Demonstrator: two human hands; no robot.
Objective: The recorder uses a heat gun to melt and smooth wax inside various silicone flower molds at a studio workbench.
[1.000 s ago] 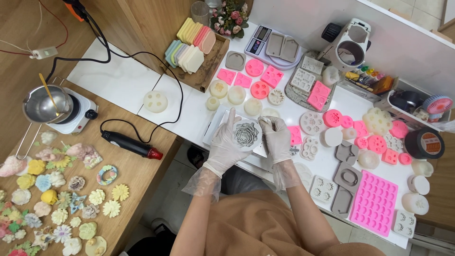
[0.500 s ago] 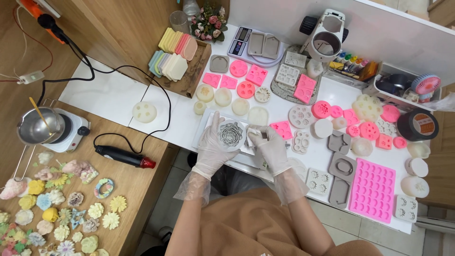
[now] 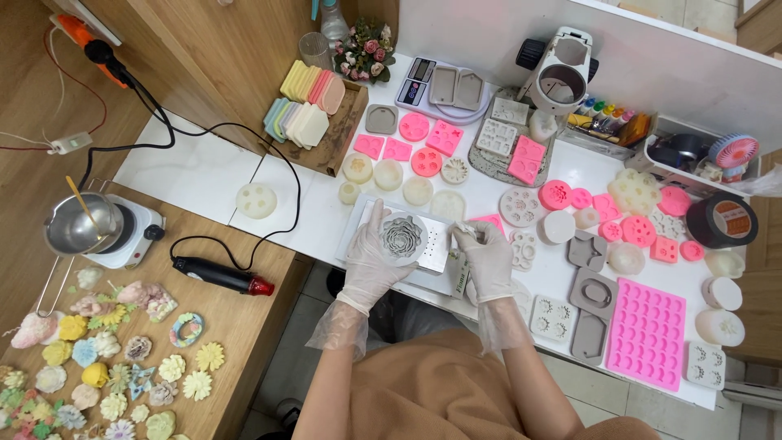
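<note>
Both my hands wear clear plastic gloves. My left hand [image 3: 371,265] cups the left side of a round grey flower-shaped silicone mould [image 3: 404,237] that rests on a flat metal plate [image 3: 436,244] on the white table [image 3: 204,175]. My right hand [image 3: 489,257] sits at the plate's right edge, its fingers pinched on something small and pale that I cannot make out. The mould lies between the two hands.
Pink, white and grey silicone moulds [image 3: 648,330] cover the table to the right and behind. A scale [image 3: 444,85], a tape roll [image 3: 721,220] and a box of coloured slabs [image 3: 314,110] stand farther back. On the wooden bench [image 3: 236,326] at left are a pot on a hotplate [image 3: 81,224], a heat gun [image 3: 216,275] and cast flowers [image 3: 106,375].
The view has shifted and the table sits a little differently in frame. My hands stay on the flower mould and plate, with my right hand drawn slightly off to the mould's right.
</note>
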